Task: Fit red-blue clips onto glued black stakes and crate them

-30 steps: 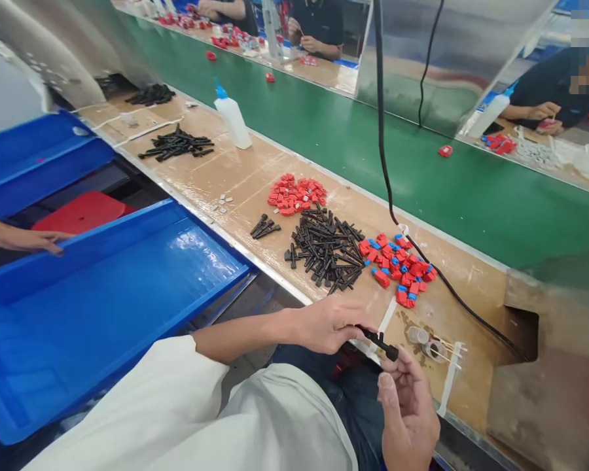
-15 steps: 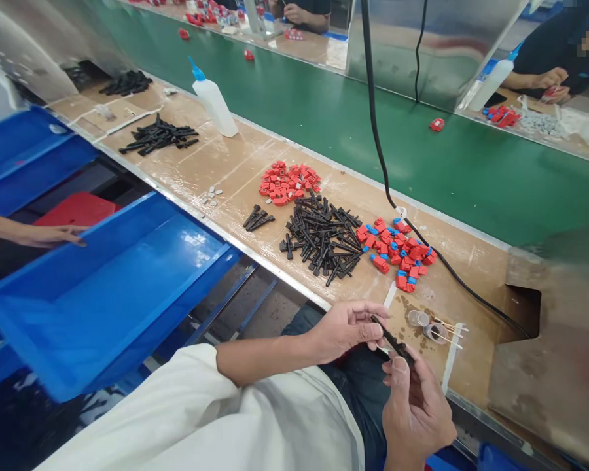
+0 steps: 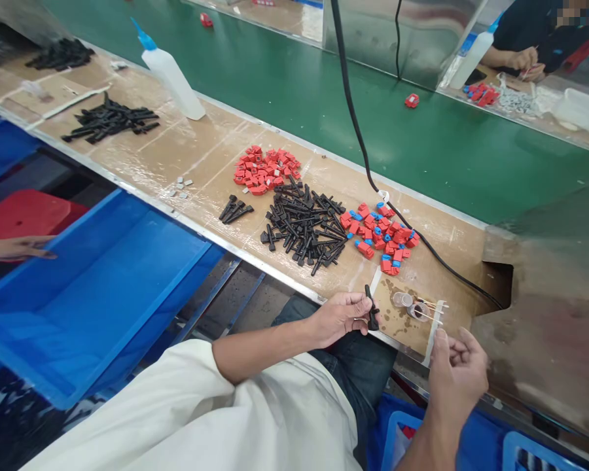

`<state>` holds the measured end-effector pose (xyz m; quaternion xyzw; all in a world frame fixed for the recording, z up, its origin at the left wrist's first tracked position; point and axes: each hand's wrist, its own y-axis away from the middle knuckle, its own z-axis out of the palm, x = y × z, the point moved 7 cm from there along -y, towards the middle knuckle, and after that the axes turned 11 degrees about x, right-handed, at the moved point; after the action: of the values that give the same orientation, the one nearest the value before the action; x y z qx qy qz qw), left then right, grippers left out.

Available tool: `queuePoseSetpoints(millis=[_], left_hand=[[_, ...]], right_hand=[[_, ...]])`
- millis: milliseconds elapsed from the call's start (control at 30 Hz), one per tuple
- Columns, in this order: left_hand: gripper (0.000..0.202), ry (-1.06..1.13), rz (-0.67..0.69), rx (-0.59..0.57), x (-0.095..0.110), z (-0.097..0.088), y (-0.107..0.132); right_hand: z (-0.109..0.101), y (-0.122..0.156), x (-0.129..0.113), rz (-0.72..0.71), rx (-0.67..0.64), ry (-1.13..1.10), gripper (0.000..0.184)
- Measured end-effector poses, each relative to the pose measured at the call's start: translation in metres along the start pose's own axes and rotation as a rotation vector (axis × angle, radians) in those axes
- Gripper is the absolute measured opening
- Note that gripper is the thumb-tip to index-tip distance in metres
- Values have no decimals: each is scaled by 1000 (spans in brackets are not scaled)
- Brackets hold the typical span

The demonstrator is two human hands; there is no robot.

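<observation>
My left hand (image 3: 341,320) pinches a slim black plastic piece (image 3: 372,320) with a wide foot, held nearly upright over the table's front edge. My right hand (image 3: 459,366) is apart from it, fingers loosely curled and spread from the thumb, with nothing visible in them. Its thumb tip is close to the outer ends of the cotton swabs (image 3: 434,319). Those swabs lean out of a small clear cup with dark contents (image 3: 419,311). A second clear cup (image 3: 401,299) touches it on the left. Both stand on a stained board (image 3: 397,327).
Piles of black pieces (image 3: 304,226), red parts (image 3: 265,170) and red-blue parts (image 3: 383,235) lie on the table. A black cable (image 3: 358,124) hangs across. A white bottle (image 3: 174,82) stands farther back. At left, another person's hand (image 3: 19,248) touches a blue bin (image 3: 93,288).
My right hand has let go of the black piece and moved right, toward the swabs. My left hand keeps the piece, now turned more upright. The view has shifted right.
</observation>
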<state>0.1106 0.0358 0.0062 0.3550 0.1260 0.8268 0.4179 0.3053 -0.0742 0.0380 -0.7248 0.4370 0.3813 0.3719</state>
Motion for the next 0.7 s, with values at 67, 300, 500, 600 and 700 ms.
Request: queuePoseSetpoints(millis=[67,300,500,600,700], left_hand=[[52,15,-58,-33,-7,-1,-6],[51,44,-124,-99,-21,-5,-11],[51,-19,-142,-95,-25,-10,-8],[49,-29,-113,-61,-22,-15,-11],[48,-38,-122,-43,-22,-15,-10]], right_hand=[[11,-15,12,60,-77,-19,73],[30,-20,14,87,-105,-88,52],[30,-16,-3,-129,-184,-53,38],[35,-14,-10,-182,-238,-65,33],[35,-10,-27,-357,-236,-81,25]])
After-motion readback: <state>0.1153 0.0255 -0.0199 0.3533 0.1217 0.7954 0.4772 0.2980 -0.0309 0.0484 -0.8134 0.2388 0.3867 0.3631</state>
